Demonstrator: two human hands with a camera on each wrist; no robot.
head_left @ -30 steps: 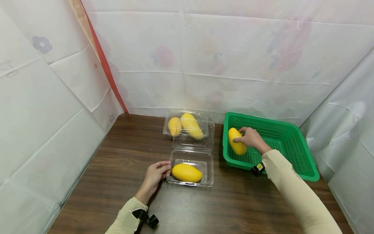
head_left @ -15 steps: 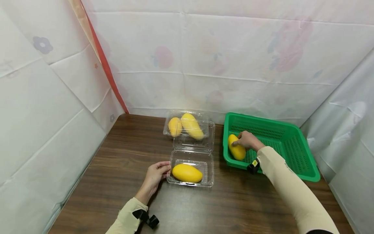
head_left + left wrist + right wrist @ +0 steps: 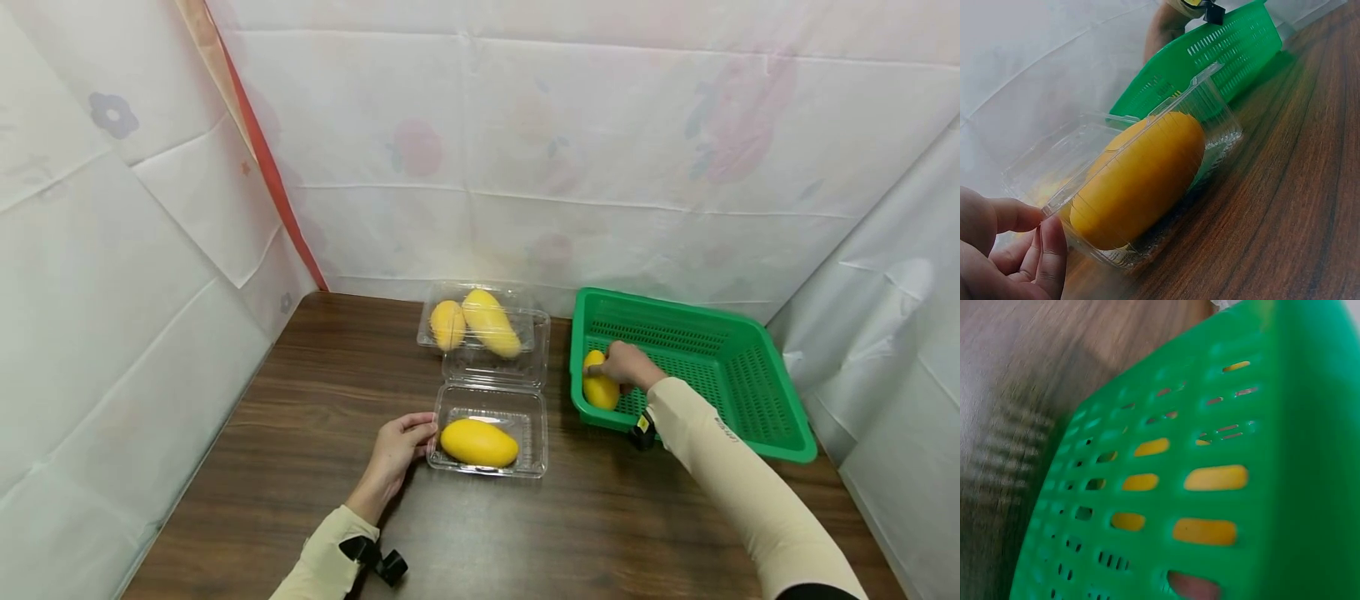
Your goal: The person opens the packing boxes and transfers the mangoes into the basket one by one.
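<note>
The left hand pinches the left edge of the near plastic box between its thumb and fingers. It looks like this is to stop the light box from sliding. The clear lid leans back toward the far side, so the box is open on top, and one yellow mango lies on its side in there.

The right hand is in the left part of the green basket, with its fingers bent round another mango. It probably comes in from the top because the basket has tall sides.

Behind the lid is the far plastic box with two more mangoes; I can't tell if it is closed.

Count them: four mangoes, two boxes, one basket, two hands, one brown table.
</note>
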